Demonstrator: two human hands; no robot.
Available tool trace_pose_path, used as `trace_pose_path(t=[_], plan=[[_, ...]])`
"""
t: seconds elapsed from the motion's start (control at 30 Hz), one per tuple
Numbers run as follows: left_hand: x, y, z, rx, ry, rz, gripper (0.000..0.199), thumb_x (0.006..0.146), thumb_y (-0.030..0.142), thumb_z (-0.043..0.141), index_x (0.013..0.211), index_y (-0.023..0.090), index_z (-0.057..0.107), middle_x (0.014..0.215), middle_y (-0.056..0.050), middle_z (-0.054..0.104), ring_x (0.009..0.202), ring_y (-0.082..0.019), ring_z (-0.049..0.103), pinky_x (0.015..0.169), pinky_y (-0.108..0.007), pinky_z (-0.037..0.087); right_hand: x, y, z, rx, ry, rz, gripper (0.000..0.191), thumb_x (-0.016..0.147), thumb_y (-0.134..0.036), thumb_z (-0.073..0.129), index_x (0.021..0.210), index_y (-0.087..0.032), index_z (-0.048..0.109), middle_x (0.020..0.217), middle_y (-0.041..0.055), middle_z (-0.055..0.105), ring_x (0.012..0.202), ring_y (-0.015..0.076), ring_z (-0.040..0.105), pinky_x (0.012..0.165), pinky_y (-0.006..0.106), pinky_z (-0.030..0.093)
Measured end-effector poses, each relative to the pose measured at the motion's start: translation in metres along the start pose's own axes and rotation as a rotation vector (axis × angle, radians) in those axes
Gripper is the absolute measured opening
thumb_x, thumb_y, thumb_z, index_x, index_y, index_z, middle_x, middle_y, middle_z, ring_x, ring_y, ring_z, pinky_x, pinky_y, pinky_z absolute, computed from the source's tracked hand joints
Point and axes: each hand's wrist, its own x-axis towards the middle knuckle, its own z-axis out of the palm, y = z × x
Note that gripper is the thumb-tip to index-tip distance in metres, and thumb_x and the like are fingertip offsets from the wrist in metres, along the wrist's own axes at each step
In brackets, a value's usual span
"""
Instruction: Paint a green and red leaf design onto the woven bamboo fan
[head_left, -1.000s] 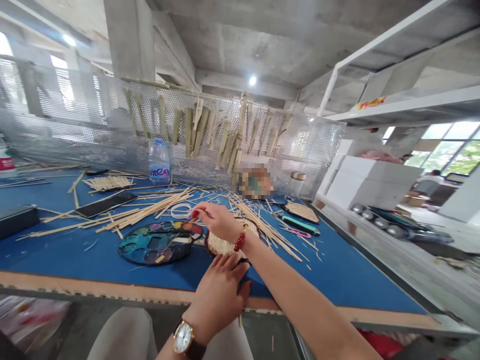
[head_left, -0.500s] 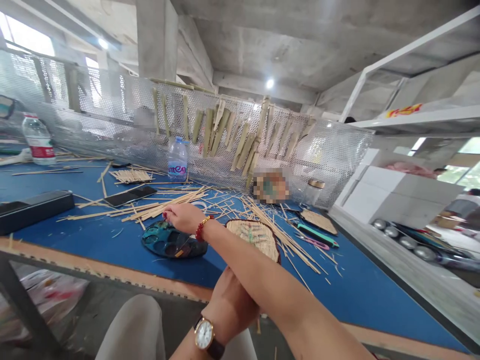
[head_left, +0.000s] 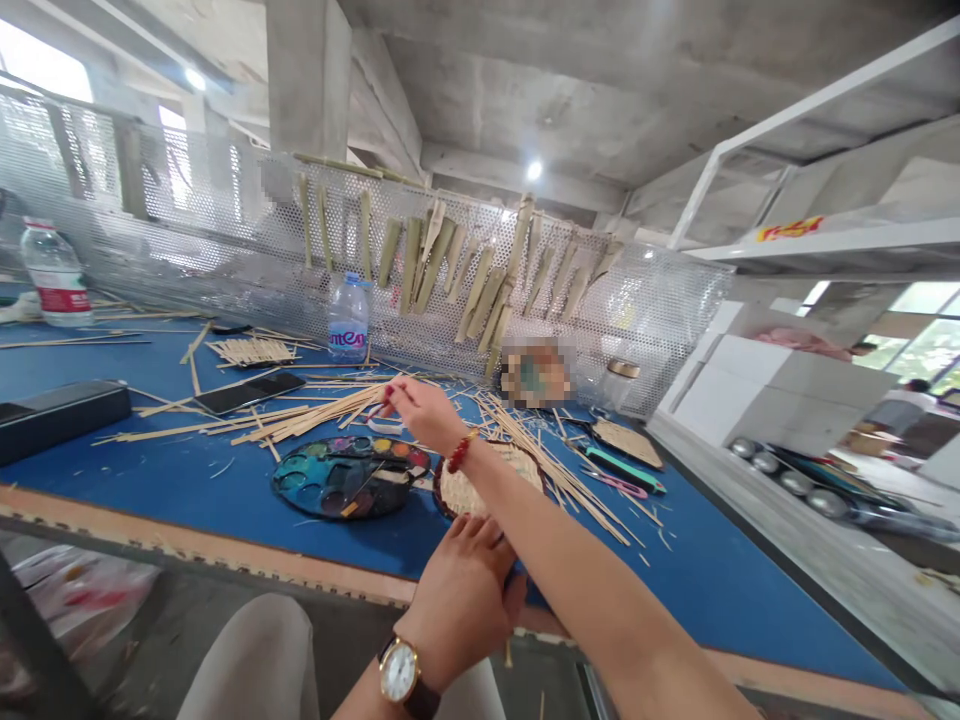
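My right hand (head_left: 424, 412), with red-painted nails and a red bead bracelet (head_left: 459, 452), hangs above the far edge of the paint palette (head_left: 349, 478). Its fingers pinch what looks like a thin paintbrush, barely visible. A round woven bamboo fan (head_left: 480, 490) with a dark rim lies tilted near the table's front, partly hidden by my right forearm. My left hand (head_left: 465, 590), wearing a wristwatch (head_left: 399, 672), is shut on the fan's lower edge. Loose bamboo strips (head_left: 315, 415) lie beyond the palette.
The blue-topped table (head_left: 187, 500) is strewn with bamboo strips. A black case (head_left: 60, 420) and a phone (head_left: 247, 392) lie left. Scissors (head_left: 616, 484) and a green tool (head_left: 624, 470) lie right. A water bottle (head_left: 348, 318) stands against a perforated metal screen (head_left: 637, 330).
My right hand has moved rightward from above the palette's left side to its upper right. The view has shifted slightly, and the fan sits a little further left.
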Motion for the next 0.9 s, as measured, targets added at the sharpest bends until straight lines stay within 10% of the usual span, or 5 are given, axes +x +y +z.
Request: trace_pose_path(t=[0.27, 0.9], plan=[[0.002, -0.001, 0.003, 0.029, -0.011, -0.024, 0.032, 0.090, 0.035, 0.051, 0.118, 0.025, 0.064, 0.134, -0.006, 0.060, 0.127, -0.028, 0.049, 0.109, -0.048, 0.037, -0.091, 0.056, -0.076, -0.080, 0.289, 0.113, 0.035, 0.100, -0.040, 0.037, 0.079, -0.021, 0.057, 0.066, 0.0037, 0.066, 0.063, 0.0166, 0.062, 0.065, 0.030, 0.044], [0.005, 0.003, 0.001, 0.099, -0.121, -0.039, 0.038, 0.094, 0.033, 0.044, 0.127, 0.024, 0.061, 0.139, -0.008, 0.057, 0.133, -0.028, 0.045, 0.112, -0.050, 0.036, -0.116, 0.082, -0.082, -0.301, 0.235, 0.118, 0.033, 0.101, -0.032, 0.038, 0.077, -0.019, 0.056, 0.070, 0.0006, 0.062, 0.065, 0.0127, 0.055, 0.064, 0.023, 0.036]])
